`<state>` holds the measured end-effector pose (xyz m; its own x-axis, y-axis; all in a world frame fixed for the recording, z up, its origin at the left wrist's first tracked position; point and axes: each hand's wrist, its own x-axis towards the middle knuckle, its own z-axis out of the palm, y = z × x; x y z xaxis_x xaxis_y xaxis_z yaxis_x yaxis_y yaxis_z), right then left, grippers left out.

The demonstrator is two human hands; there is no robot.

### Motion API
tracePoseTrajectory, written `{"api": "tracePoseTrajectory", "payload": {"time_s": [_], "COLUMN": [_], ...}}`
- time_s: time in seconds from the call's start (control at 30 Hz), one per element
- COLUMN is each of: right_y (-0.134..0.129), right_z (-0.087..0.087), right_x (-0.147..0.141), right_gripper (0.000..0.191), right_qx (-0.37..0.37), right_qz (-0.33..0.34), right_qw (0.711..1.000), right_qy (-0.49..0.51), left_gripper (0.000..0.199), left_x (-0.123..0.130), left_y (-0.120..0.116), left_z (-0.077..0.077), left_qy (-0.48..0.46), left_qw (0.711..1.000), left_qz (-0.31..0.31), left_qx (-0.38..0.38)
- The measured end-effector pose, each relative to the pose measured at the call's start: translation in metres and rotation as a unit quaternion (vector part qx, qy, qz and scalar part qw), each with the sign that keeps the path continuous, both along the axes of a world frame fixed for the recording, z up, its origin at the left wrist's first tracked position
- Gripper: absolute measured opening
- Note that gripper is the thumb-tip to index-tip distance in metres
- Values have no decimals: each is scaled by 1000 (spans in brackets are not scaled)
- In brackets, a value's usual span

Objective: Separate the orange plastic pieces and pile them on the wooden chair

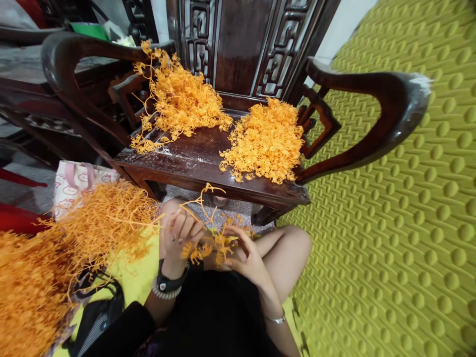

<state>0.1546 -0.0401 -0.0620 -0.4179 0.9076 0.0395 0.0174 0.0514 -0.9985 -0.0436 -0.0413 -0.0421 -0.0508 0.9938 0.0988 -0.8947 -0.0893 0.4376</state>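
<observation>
My left hand (182, 229) is closed around an orange branching plastic stem (201, 201), whose bare forked tips point up and away from me. Small curly orange florets (223, 243) hang between my two hands, above my lap. My right hand (247, 255) curves its thumb and fingers around these florets; the exact contact of the fingertips is partly hidden. In front of me, a dark wooden chair (178, 168) bears two heaps: a loose pile of orange sprigs (182, 99) on the left and a denser pile of orange florets (266, 141) on the right.
Bare orange stems (115, 218) lie in a tangle at my left, beside a larger orange heap (29, 292). A white patterned bag (67, 186) with pink handles stands behind them. A black bag (100, 315) lies nearer. Yellow studded padding (390, 223) covers the right side.
</observation>
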Motion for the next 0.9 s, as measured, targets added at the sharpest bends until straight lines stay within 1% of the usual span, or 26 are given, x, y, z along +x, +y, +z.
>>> {"api": "tracePoseTrajectory", "payload": {"time_s": [0.03, 0.13, 0.17, 0.23, 0.27, 0.37, 0.4, 0.5, 0.57, 0.63, 0.7, 0.8, 0.9], "right_y": [-1, -6, -8, -12, -14, -20, -21, -23, -21, -17, -12, -6, -2], "right_z": [1, 0, -1, -4, -5, -6, -6, -5, -5, -4, -3, -1, -1], "right_x": [-2, -9, -12, -20, -25, -38, -41, -43, -38, -30, -21, -14, -17], "right_gripper": [67, 68, 70, 70, 65, 39, 34, 35, 39, 42, 44, 45, 45], "right_qx": [6, 14, 11, -17, -38, -93, -102, -123, -133, -136, -135, -129, -123], "right_qz": [20, 57, 63, 68, 67, 58, 60, 62, 37, -12, -63, -113, -143], "right_qw": [1000, 998, 998, 997, 996, 992, 991, 989, 989, 990, 988, 984, 980], "right_qy": [3, 16, 22, 42, 51, 64, 62, 54, 48, 44, 42, 50, 66], "left_gripper": [62, 58, 58, 57, 56, 50, 47, 38, 33, 31, 32, 34, 42], "left_x": [2, 9, 11, 14, 16, 19, 19, 13, 5, -6, -13, -12, -1], "left_y": [0, 2, 3, 5, 7, 12, 13, 15, 14, 11, 5, -8, -19], "left_z": [2, 8, 9, 10, 9, 3, 0, -10, -18, -25, -32, -36, -35], "left_qy": [-2, 1, 5, 22, 38, 97, 118, 195, 253, 299, 324, 322, 284], "left_qw": [1000, 1000, 999, 999, 999, 995, 992, 978, 963, 948, 938, 940, 956], "left_qz": [-8, -27, -29, -21, -13, 21, 33, 68, 90, 110, 122, 111, 76], "left_qx": [-4, -14, -16, -20, -21, -24, -23, -14, -7, 2, 9, 3, -12]}}
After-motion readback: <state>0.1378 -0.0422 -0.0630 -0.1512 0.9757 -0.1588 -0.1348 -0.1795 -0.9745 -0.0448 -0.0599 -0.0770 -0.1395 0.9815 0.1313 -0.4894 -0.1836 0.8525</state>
